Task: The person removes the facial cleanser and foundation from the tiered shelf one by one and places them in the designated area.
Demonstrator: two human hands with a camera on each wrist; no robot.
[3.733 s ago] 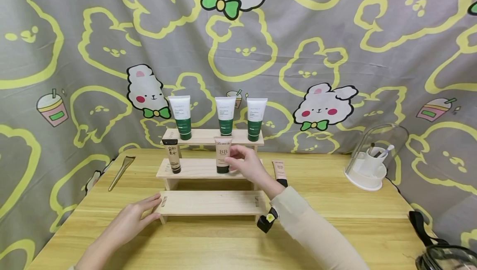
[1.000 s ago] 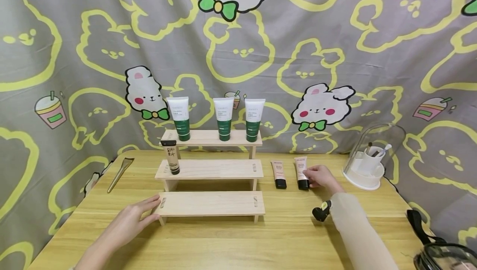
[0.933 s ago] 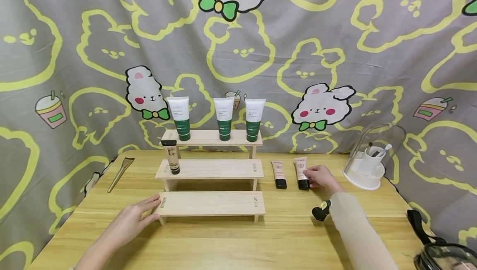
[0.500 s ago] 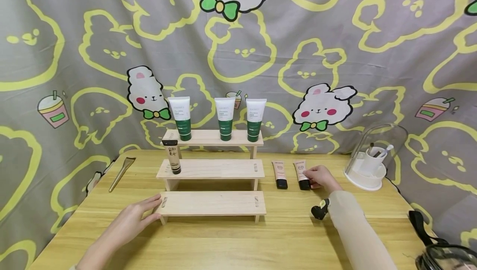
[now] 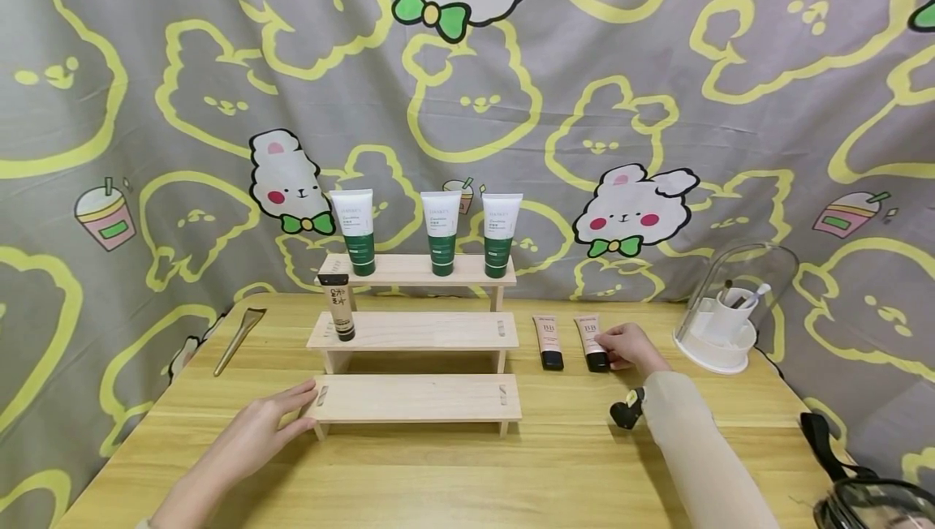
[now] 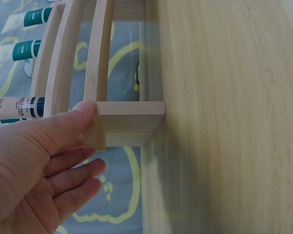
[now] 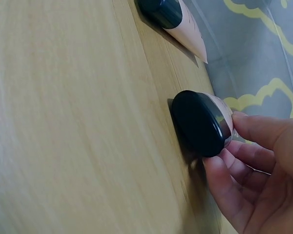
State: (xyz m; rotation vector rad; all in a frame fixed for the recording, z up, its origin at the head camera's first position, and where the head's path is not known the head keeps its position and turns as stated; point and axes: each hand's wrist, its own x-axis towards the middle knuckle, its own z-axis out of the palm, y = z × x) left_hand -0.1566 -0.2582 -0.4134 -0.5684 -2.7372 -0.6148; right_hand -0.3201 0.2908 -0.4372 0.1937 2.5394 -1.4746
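Note:
On the right of the table, my right hand pinches a pale pink BB cream tube between thumb and fingers. Its black cap faces the right wrist camera, close to the tabletop. A second BB cream tube lies just left of it. My left hand rests at the left end of the lowest tier of a wooden stepped shelf, thumb on the edge, the other visible fingers loosely extended. A beige tube with a black cap stands on the middle tier.
Three white-and-green tubes, among them the middle one, stand on the top tier. A brush lies at the left. A domed white holder with brushes stands at the right, and a clear black-trimmed bag sits in the corner.
My right hand has carried the BB cream tube from the middle tier to the table at the right. Over the last second its upper end dropped slightly. My left hand has stayed put.

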